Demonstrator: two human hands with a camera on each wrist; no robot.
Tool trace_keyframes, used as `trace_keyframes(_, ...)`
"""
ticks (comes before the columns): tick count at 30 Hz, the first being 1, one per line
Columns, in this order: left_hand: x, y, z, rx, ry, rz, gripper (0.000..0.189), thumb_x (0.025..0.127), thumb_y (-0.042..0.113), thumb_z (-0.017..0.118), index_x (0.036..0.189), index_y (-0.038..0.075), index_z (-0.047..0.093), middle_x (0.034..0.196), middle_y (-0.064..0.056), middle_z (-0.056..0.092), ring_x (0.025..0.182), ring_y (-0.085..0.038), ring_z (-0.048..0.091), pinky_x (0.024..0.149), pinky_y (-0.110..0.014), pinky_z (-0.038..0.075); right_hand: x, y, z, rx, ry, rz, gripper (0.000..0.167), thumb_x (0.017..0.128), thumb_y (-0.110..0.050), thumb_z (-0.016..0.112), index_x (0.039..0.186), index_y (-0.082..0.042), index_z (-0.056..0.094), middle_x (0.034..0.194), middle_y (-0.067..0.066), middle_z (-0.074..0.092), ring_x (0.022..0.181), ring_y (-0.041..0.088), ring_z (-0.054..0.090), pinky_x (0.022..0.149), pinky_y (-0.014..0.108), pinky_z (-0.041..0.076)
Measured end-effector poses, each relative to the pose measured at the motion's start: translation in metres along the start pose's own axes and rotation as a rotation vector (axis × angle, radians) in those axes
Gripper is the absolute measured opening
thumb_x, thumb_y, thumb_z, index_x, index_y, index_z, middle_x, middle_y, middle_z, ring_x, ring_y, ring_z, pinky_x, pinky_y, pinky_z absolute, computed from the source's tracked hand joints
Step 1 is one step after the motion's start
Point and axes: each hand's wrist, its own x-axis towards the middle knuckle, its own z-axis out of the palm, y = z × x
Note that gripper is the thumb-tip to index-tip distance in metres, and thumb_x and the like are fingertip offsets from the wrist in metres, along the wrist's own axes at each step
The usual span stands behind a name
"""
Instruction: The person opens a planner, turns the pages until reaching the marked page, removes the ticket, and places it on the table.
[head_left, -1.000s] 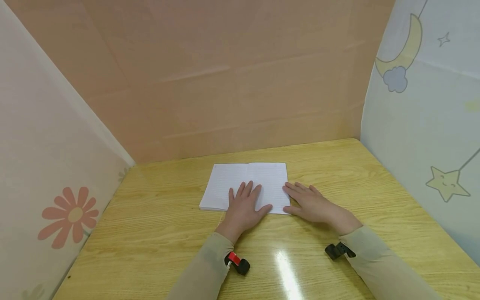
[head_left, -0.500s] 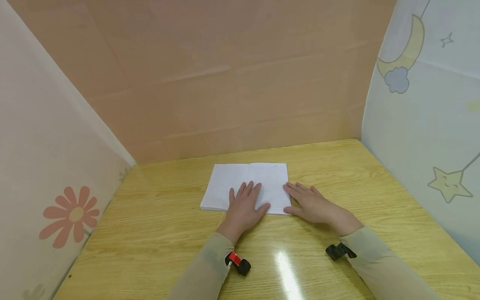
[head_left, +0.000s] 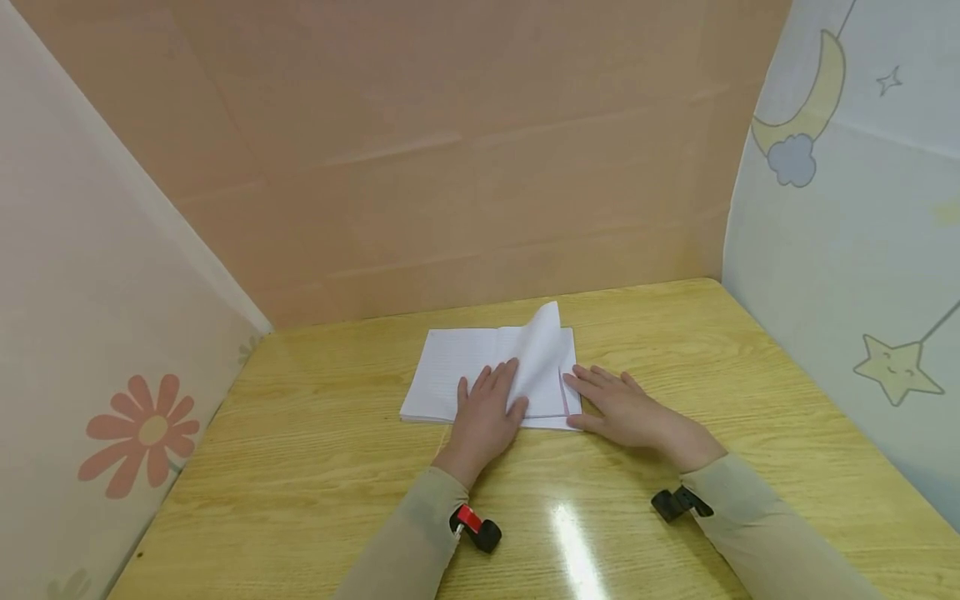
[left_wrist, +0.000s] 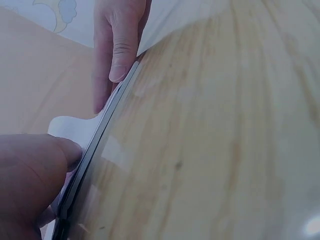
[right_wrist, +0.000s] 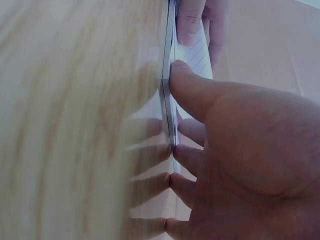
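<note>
A lined notebook [head_left: 442, 375] lies spread flat on the wooden table. On its right half a loose page [head_left: 542, 354] curls up, its far corner raised above the sheets beneath. My left hand [head_left: 483, 421] rests palm down over the near middle, fingers extended, the index finger and thumb beside the curling page. At the notebook's right edge, my right hand [head_left: 626, 408] lies with straight fingers and thumb touching the margin. The right wrist view shows the right thumb [right_wrist: 187, 82] along the notebook's near edge. In the left wrist view the left hand [left_wrist: 35, 170] partly hides the notebook.
The yellow wood-grain table [head_left: 300, 483] surrounds the notebook. A brown cloth wall [head_left: 465, 167] stands behind it. Pale printed panels rise at the left [head_left: 90, 275] and right [head_left: 825, 250]. Dark wrist cameras sit at both sleeves.
A right-hand page that lay flat has lifted and curled toward the left. My left thumb has drawn in closer to its fingers. My right hand has stayed nearly in place.
</note>
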Motion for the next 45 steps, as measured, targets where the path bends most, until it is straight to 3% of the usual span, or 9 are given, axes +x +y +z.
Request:
trace_keyframes(8,0.002,-0.001,-0.001,-0.018,0.049,-0.016,0.071,0.114,0.033,0.063,0.176,0.019,0.031,0.168,-0.008,0.053,0.156,-0.035,0.046,0.129,-0.069,0.022,0.000,-0.010,-0.008,-0.035,-0.042,0.024,0.069,0.111,-0.046,0.065,0.167,-0.009,0.049,0.174,0.026,0.037,0.158,0.056,0.031,0.121,0.083,0.018)
trace_keyframes(13,0.004,-0.005,-0.002,-0.004,0.111,-0.011,0.077,0.113,0.025,0.065,0.178,0.024,0.023,0.165,-0.014,0.054,0.149,-0.035,0.055,0.125,-0.064,0.036,0.000,-0.011,-0.007,-0.034,-0.052,0.029,0.069,0.112,-0.045,0.065,0.167,-0.007,0.049,0.174,0.027,0.036,0.159,0.056,0.030,0.122,0.083,0.017)
trace_keyframes(17,0.004,-0.008,-0.005,0.037,0.189,0.010,0.078,0.111,0.014,0.067,0.177,0.031,0.028,0.171,-0.025,0.041,0.123,-0.044,0.069,0.102,-0.056,0.059,0.000,-0.009,-0.005,-0.044,-0.054,0.030,0.069,0.112,-0.046,0.064,0.167,-0.007,0.048,0.174,0.027,0.036,0.159,0.056,0.030,0.122,0.082,0.017)
trace_keyframes(20,0.003,-0.010,-0.006,0.051,0.239,0.016,0.080,0.106,0.005,0.070,0.173,0.036,0.039,0.176,-0.029,0.026,0.110,-0.043,0.071,0.085,-0.051,0.064,0.000,-0.009,-0.005,-0.049,-0.056,0.032,0.069,0.112,-0.046,0.064,0.167,-0.007,0.048,0.174,0.027,0.036,0.159,0.056,0.030,0.122,0.082,0.017)
trace_keyframes(25,0.002,-0.012,-0.010,0.080,0.251,-0.003,0.067,0.102,0.001,0.074,0.160,0.034,0.062,0.182,-0.024,0.010,0.145,-0.046,0.053,0.105,-0.051,0.058,0.000,-0.009,-0.005,-0.051,-0.062,0.034,0.070,0.112,-0.048,0.063,0.168,-0.008,0.047,0.174,0.026,0.036,0.159,0.056,0.030,0.122,0.082,0.017)
trace_keyframes(30,0.002,-0.017,-0.013,0.135,0.243,-0.022,0.038,0.107,0.010,0.071,0.145,0.014,0.072,0.180,-0.025,0.019,0.160,-0.048,0.033,0.119,-0.058,0.046,0.001,-0.009,-0.005,-0.049,-0.068,0.036,0.071,0.112,-0.048,0.063,0.168,-0.009,0.047,0.174,0.026,0.035,0.160,0.056,0.029,0.123,0.082,0.016)
trace_keyframes(33,0.002,-0.019,-0.014,0.148,0.228,-0.041,0.038,0.110,0.022,0.069,0.146,0.008,0.069,0.176,-0.027,0.026,0.160,-0.050,0.031,0.121,-0.062,0.043,0.001,-0.009,-0.005,-0.048,-0.066,0.036,0.070,0.113,-0.047,0.063,0.168,-0.009,0.047,0.174,0.026,0.035,0.160,0.055,0.029,0.123,0.081,0.017)
trace_keyframes(37,0.002,-0.022,-0.015,0.173,0.185,-0.069,0.059,0.110,0.036,0.071,0.161,0.011,0.056,0.175,-0.026,0.030,0.162,-0.051,0.026,0.123,-0.065,0.037,0.001,-0.009,-0.006,-0.055,-0.063,0.034,0.070,0.112,-0.048,0.063,0.168,-0.009,0.047,0.174,0.026,0.036,0.160,0.055,0.030,0.123,0.081,0.018)
trace_keyframes(45,0.003,-0.028,-0.020,0.230,0.190,-0.093,0.081,0.105,0.041,0.077,0.173,0.020,0.038,0.172,-0.026,0.036,0.161,-0.051,0.028,0.125,-0.069,0.032,0.002,-0.008,-0.005,-0.055,-0.060,0.029,0.070,0.113,-0.047,0.063,0.168,-0.008,0.047,0.174,0.026,0.036,0.160,0.056,0.029,0.123,0.081,0.018)
